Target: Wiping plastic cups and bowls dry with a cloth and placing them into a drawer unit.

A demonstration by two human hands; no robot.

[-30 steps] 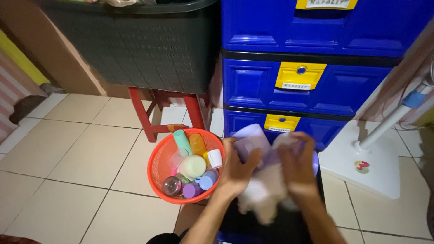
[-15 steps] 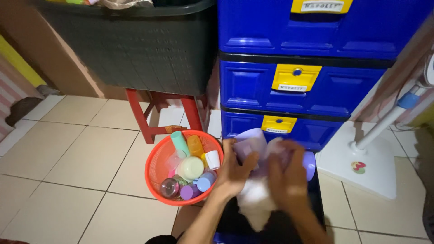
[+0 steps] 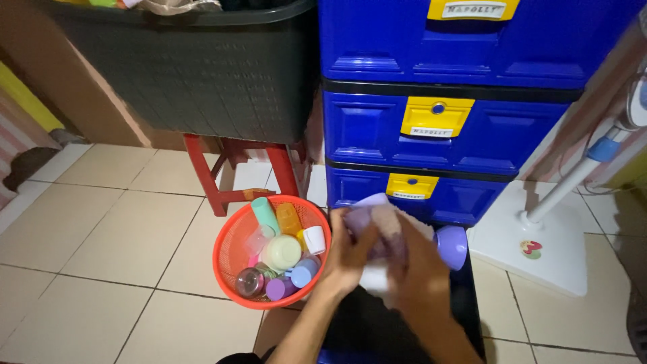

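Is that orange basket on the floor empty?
No, the orange basket holds several small bottles and containers, among them a green tube and a cream round lid.

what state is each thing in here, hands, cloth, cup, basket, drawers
left hand: gripping the purple cup
right hand: pressing the white cloth on the cup
purple cup: held, partly wrapped
white cloth: bunched between the hands
orange basket: upright on the floor, full of bottles
blue drawers: shut
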